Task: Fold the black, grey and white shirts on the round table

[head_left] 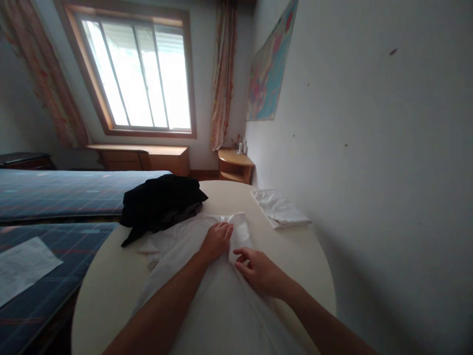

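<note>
A white short-sleeved shirt (221, 310) lies spread on a round cream table (99, 276), its collar end pointing away from me. Just below the collar, my left hand (217, 241) rests on the cloth with its fingers laid out flat. My right hand (260, 270) is at the shirt's right side, beside a folded-in strip of fabric. Its thumb and fingers are curved and apart, with no cloth visibly gripped between them. One sleeve spreads out to the left; the right sleeve is not visible.
A heap of black clothing (162, 199) sits at the table's far left, touching the shirt. A folded white garment (280, 209) lies at the far right near the wall (388, 197). Blue plaid mattresses (74, 195) stand left of the table, one bearing a paper sheet (25, 266).
</note>
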`<state>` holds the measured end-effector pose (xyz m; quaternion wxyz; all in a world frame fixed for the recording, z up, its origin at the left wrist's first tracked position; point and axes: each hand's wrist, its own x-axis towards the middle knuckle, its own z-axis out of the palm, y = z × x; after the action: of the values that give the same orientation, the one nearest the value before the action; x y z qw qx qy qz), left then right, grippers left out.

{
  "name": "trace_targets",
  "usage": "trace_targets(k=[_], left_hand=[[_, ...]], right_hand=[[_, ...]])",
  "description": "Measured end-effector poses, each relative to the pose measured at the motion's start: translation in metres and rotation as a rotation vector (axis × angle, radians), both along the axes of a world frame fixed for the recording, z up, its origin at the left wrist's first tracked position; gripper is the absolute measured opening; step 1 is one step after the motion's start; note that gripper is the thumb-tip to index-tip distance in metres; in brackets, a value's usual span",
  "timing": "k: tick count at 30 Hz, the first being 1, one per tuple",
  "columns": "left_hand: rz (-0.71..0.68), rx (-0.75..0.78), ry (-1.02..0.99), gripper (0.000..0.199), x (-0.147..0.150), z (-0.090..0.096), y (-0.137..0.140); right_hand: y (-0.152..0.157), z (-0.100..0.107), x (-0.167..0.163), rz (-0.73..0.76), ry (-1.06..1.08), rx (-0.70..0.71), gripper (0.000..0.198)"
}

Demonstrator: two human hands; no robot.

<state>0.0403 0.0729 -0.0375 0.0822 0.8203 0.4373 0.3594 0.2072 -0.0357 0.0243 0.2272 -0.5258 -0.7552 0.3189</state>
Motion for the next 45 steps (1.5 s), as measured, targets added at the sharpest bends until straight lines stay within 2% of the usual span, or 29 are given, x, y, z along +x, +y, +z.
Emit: trace_targets(k=[3,8,10,12,15,17,20,24,28,31,35,38,42,45], left_hand=[[0.065,0.002,0.041,0.031,0.0,-0.009,0.003],[0.078,0.004,0.104,0.038,0.0,-0.017,0.006],[0.074,-0.004,0.122,0.038,0.0,-0.017,0.006],[0.068,-0.006,0.129,0.038,0.001,-0.017,0.007],[0.061,0.004,0.151,0.037,0.001,-0.017,0.007],[0.072,0.004,0.166,0.038,0.003,-0.017,0.007],[0.078,-0.013,0.167,0.038,0.008,-0.017,0.008],[0.025,-0.08,0.169,0.04,0.023,-0.015,0.013],[-0.051,-0.163,0.161,0.046,0.037,-0.01,0.014],[-0.06,-0.179,0.209,0.049,0.035,-0.003,0.007],[0.097,-0.143,0.301,0.044,0.011,0.013,-0.004],[0.263,-0.114,0.34,0.04,-0.018,0.027,-0.01],[0.512,-0.134,0.445,0.034,-0.059,0.043,-0.022],[0.642,-0.183,0.481,0.032,-0.084,0.047,-0.033]], right_hand=[[0.004,-0.007,0.0,-0.02,-0.051,0.078,0.026],[0.014,-0.017,-0.002,0.024,-0.186,0.243,0.025],[0.017,-0.023,-0.005,0.008,-0.233,0.313,0.028],[0.021,-0.03,-0.009,-0.006,-0.271,0.348,0.04],[0.025,-0.039,-0.011,0.029,-0.358,0.317,0.064],[0.026,-0.042,-0.01,0.043,-0.42,0.249,0.07],[0.026,-0.04,-0.002,0.046,-0.487,0.17,0.074],[0.025,-0.033,0.015,0.056,-0.549,0.149,0.077],[0.027,-0.035,0.044,0.052,-0.577,0.128,0.078],[0.03,-0.037,0.068,0.053,-0.595,0.116,0.076],[0.031,-0.031,0.09,0.054,-0.631,0.07,0.074],[0.032,-0.021,0.089,0.039,-0.663,0.045,0.069],[0.036,-0.011,0.064,-0.044,-0.751,0.192,0.051],[0.044,-0.009,0.032,-0.074,-0.754,0.318,0.047]])
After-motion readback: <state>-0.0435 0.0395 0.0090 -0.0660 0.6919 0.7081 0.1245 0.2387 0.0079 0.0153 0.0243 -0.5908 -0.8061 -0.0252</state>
